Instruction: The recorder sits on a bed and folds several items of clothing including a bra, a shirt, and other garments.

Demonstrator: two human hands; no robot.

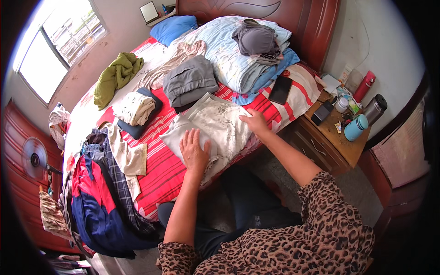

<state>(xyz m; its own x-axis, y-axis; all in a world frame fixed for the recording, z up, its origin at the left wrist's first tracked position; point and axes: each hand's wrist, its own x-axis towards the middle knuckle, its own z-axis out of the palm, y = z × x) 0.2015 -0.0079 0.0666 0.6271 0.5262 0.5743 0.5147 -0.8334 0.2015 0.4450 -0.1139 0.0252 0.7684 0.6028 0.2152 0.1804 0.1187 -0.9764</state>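
Note:
A pale grey-white garment (225,122) with a darker faded print lies partly folded on the bed's near edge, in front of me. My left hand (195,148) rests palm down on its folded left part, fingers extended and holding nothing. At the right edge of the cloth, my right hand (254,122) grips the fabric, thumb on top; its other fingertips are partly hidden. Just behind the garment sits a folded grey garment (190,80) on top of a dark one. To the left, a folded cream garment (135,108) is stacked on folded dark blue cloth (137,128).
An olive garment (117,79), a folded light-blue quilt (220,44) with a grey bra (255,38) on it and a black phone (281,90) lie on the bed. Loose clothes (92,202) hang over its left edge. Bottles crowd the nightstand (355,147) at right.

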